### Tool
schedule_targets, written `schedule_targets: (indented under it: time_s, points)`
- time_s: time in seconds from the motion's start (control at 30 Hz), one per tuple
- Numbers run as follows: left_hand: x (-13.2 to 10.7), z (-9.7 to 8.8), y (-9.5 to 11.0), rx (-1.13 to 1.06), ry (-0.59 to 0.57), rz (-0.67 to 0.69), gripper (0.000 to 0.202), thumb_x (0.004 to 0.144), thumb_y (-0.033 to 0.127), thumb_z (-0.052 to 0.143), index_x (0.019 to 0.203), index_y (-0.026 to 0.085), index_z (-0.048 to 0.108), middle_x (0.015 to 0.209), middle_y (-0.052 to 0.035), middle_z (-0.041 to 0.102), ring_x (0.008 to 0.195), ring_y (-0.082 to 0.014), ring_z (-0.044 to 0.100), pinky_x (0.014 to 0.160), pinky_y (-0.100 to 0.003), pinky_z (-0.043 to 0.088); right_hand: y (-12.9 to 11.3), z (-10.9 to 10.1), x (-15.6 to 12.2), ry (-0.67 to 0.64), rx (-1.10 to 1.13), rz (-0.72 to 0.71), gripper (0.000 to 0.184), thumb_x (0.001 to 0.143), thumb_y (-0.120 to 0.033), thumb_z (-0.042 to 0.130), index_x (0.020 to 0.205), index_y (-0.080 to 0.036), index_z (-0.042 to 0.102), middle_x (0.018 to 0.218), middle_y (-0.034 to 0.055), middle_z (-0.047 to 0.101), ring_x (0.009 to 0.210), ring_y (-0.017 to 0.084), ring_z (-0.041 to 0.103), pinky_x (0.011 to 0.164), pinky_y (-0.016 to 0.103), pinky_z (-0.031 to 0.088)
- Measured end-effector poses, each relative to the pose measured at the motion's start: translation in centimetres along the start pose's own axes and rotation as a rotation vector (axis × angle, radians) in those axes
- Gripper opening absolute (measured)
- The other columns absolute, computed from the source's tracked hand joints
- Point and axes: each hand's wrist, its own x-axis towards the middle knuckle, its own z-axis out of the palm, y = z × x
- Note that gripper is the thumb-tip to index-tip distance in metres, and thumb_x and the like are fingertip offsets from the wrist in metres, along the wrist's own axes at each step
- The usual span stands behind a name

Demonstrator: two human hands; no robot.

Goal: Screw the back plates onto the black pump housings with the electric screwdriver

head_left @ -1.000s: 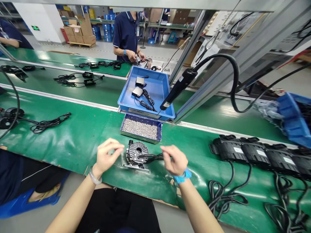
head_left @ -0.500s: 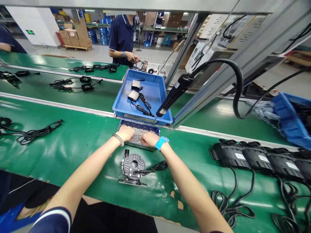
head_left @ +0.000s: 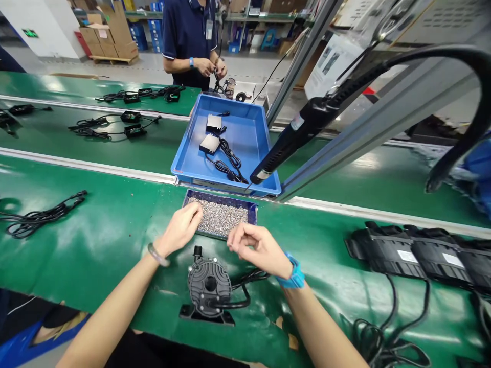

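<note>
One long green bench (head_left: 115, 204) fills the lower view, crossed at the right by a slanting metal post (head_left: 330, 153); beyond it a co-worker (head_left: 190, 30) handles something dark. Next in size comes the blue tray (head_left: 251, 138), just past the near work surface, then a row of black units (head_left: 399, 250) at the right, well apart from the hands. A black driver (head_left: 295, 135) hangs tilted, its tip above the far right part of the screw box (head_left: 252, 212), so reaching there means minding it. Directly in front of the person, nearer than the box, the round black device (head_left: 199, 278) stands on its base, its dark cable (head_left: 249, 276) running right, close to the path of the right hand (head_left: 261, 248). That hand is curled, thumb drawn toward the fingers, at the box's near right corner; the left hand (head_left: 180, 227) is bunched over its left side. Whether either pinches anything I cannot tell. The step appears to be gathering small metal pieces (head_left: 220, 214) from the heap; the next move would call for a light fingertip grip and a path toward the device clear of driver and cable.
</note>
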Motion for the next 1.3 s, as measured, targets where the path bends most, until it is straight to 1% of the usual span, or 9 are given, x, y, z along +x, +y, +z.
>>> schedule_targets:
  time_s: [0.07,0.2,0.3,0.43,0.63,0.77,0.97,1.17,1.3]
  points:
    - [-2.0,-0.1,0.4,-0.275,0.138,-0.021,0.037,0.106,0.031,0.045,0.078,0.017,0.065,0.071,-0.0009,0.063,0.064,-0.0132,0.058,0.063,-0.024,0.049,-0.6,0.9,-0.9,0.004,0.261,0.033,0.019,0.089,-0.029,0.066,0.077,-0.018,0.057,0.081,0.0048,0.072,0.058,0.009,0.062,0.050,0.019,0.052]
    - [-5.5,-0.3,0.6,-0.607,0.206,-0.184,0.024,0.094,0.036,0.070,0.085,0.015,0.079,0.073,-0.0044,0.071,0.061,-0.0125,0.062,0.056,-0.023,0.051,-0.7,2.1,-1.9,0.065,0.683,0.096,0.015,0.083,-0.022,0.079,0.084,-0.018,0.065,0.077,0.0009,0.070,0.056,0.007,0.061,0.049,0.015,0.053]
    - [-7.4,-0.2,0.5,-0.896,0.142,-0.336,0.021,0.085,0.037,0.081,0.087,0.016,0.083,0.067,-0.0052,0.074,0.054,-0.0128,0.066,0.049,-0.022,0.054,-0.8,2.4,-2.4,0.103,0.700,0.060,0.016,0.086,-0.021,0.077,0.103,-0.021,0.076,0.078,0.0016,0.072,0.062,0.008,0.065,0.052,0.015,0.056]
    - [-8.6,0.0,1.0,-1.057,0.120,-0.453,0.021,0.079,0.035,0.088,0.085,0.015,0.083,0.068,-0.0085,0.079,0.056,-0.0173,0.074,0.050,-0.023,0.062,-1.6,2.7,-3.0,0.120,0.557,0.080,0.007,0.090,-0.021,0.074,0.092,-0.020,0.081,0.080,0.0056,0.078,0.066,0.011,0.072,0.056,0.016,0.060]
    - [-8.7,-0.6,2.4,-0.859,0.133,-0.366,0.008,0.086,0.026,0.081,0.086,0.019,0.083,0.076,-0.0066,0.082,0.063,-0.0166,0.078,0.059,-0.020,0.065,-2.4,3.3,-3.5,0.241,0.424,0.092,0.006,0.083,-0.016,0.080,0.086,-0.022,0.080,0.081,0.0039,0.083,0.070,0.015,0.079,0.065,0.019,0.064]
    - [-8.7,-0.7,2.5,-0.629,0.119,-0.217,0.010,0.091,0.020,0.074,0.087,0.021,0.083,0.080,-0.0048,0.082,0.073,-0.0162,0.079,0.070,-0.021,0.065,-2.3,3.1,-3.5,0.235,0.286,-0.074,0.018,0.083,-0.008,0.078,0.087,-0.025,0.082,0.082,0.0028,0.083,0.074,0.017,0.079,0.069,0.025,0.065]
    - [-9.1,-0.5,2.6,-0.554,0.119,-0.111,0.014,0.093,0.015,0.070,0.092,0.021,0.083,0.082,-0.0049,0.082,0.074,-0.0170,0.077,0.070,-0.025,0.064,-2.3,2.6,-3.9,0.220,0.044,-0.315,0.041,0.086,0.001,0.067,0.110,-0.029,0.081,0.095,0.0040,0.083,0.081,0.019,0.078,0.070,0.032,0.066]
    - [-9.2,0.0,2.9,-0.512,0.159,0.008,0.016,0.094,0.012,0.069,0.099,0.022,0.081,0.086,-0.0038,0.082,0.080,-0.0163,0.077,0.075,-0.026,0.064,-2.0,1.2,-6.0,-0.024,0.189,-0.034,0.047,0.095,-0.009,0.059,0.133,-0.035,0.071,0.133,0.0082,0.073,0.119,0.028,0.072,0.093,0.044,0.066]
    - [-8.9,-0.2,3.0,-0.407,0.180,0.142,0.021,0.096,0.009,0.066,0.106,0.022,0.079,0.089,-0.0049,0.082,0.082,-0.0175,0.077,0.074,-0.029,0.065,-1.0,-0.4,-6.4,0.174,0.170,0.137,0.037,0.098,-0.019,0.062,0.130,-0.031,0.073,0.132,0.0108,0.073,0.117,0.030,0.072,0.078,0.038,0.069]
